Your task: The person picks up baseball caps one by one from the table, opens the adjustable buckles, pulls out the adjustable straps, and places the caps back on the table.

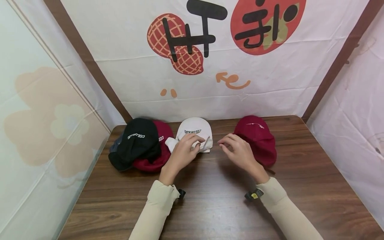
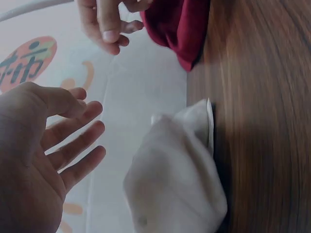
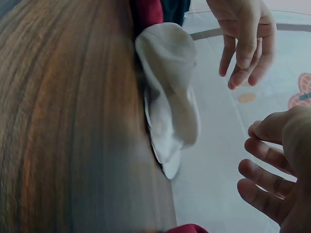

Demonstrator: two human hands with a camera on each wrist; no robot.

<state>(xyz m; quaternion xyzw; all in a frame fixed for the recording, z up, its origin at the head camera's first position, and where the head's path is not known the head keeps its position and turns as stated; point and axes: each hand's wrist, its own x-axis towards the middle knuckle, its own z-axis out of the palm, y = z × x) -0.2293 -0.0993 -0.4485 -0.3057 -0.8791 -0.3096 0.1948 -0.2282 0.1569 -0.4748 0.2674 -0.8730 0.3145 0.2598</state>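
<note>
A white baseball cap point(image 1: 193, 125) with dark COLORADO lettering sits at the back middle of the table. My left hand point(image 1: 185, 150) hovers over its near part, fingers relaxed and holding nothing; in the left wrist view the hand point(image 2: 43, 131) is apart from the white cap point(image 2: 175, 174). My right hand point(image 1: 240, 151) is raised just left of a dark red cap point(image 1: 256, 140), its fingers loosely bent around nothing. In the right wrist view the right hand point(image 3: 277, 165) stands clear of the white cap point(image 3: 170, 82).
Left of the white cap, a black cap point(image 1: 139, 138) overlaps another dark red cap point(image 1: 163, 146), with a dark blue cap point(image 1: 116, 144) partly hidden behind. A printed white cloth wall point(image 1: 210, 103) rises behind the brown wooden table point(image 1: 210, 206). Cloth walls also flank both sides.
</note>
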